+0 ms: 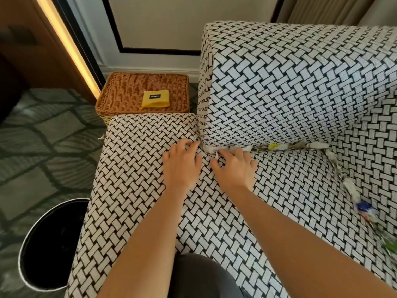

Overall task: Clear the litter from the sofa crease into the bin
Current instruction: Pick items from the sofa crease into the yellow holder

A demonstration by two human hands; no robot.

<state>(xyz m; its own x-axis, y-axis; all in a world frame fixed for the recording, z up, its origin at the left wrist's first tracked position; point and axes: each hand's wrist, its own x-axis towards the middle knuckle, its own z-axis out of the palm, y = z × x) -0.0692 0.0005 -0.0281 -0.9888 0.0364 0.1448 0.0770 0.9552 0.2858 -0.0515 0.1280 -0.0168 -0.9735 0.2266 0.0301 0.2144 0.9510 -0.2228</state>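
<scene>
At the bottom edge a knee in dark grey cloth point(204, 276) is showing, and two bare forearms are reaching away from it across the sofa seat point(139, 190), which is covered in a black-and-white woven pattern. To the left of the seat, down on the green patterned carpet point(43, 136), a round black bin point(49, 244) with a pale rim is standing open. Further out, both hands are working palm-down at the left end of the crease where the seat is meeting the back cushion point(300, 82). The left hand point(181, 166) is lying on the seat with its fingers bent and its fingertips at the cushion's corner; I cannot tell whether it is holding anything. Just beside it, the right hand point(235, 168) is curling its fingers, with thumb and forefinger pinching a small white scrap point(217, 154). The litter point(279, 146), white, yellow and greyish bits, is lying wedged along the crease to the right of the hands, and more blurred pieces point(352, 188) are trailing down the side crease on the right. Beyond the seat's far left corner a wicker basket point(124, 91) is sitting on the floor, holding a yellow packet point(155, 99).
</scene>
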